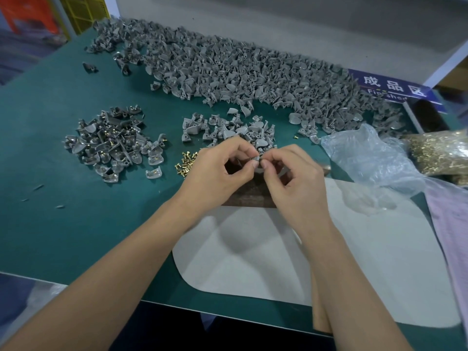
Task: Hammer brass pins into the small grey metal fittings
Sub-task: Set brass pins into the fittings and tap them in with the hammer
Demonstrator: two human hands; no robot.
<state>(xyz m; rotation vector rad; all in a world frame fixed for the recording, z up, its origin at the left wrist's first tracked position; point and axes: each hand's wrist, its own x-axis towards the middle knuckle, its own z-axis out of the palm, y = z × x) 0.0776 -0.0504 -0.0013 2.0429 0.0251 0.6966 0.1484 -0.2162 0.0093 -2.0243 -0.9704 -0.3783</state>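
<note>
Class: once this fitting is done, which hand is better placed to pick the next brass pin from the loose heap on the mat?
Probably the left hand: the loose brass pins lie just beside it, while the right hand sits farther away.

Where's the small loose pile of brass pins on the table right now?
In the head view, the small loose pile of brass pins lies on the green mat left of centre, just left of the left hand.

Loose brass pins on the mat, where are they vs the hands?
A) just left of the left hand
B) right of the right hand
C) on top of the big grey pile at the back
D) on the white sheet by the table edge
A: the small cluster of loose brass pins lies on the green mat just left of the left hand, below the small pile of fittings.
</note>
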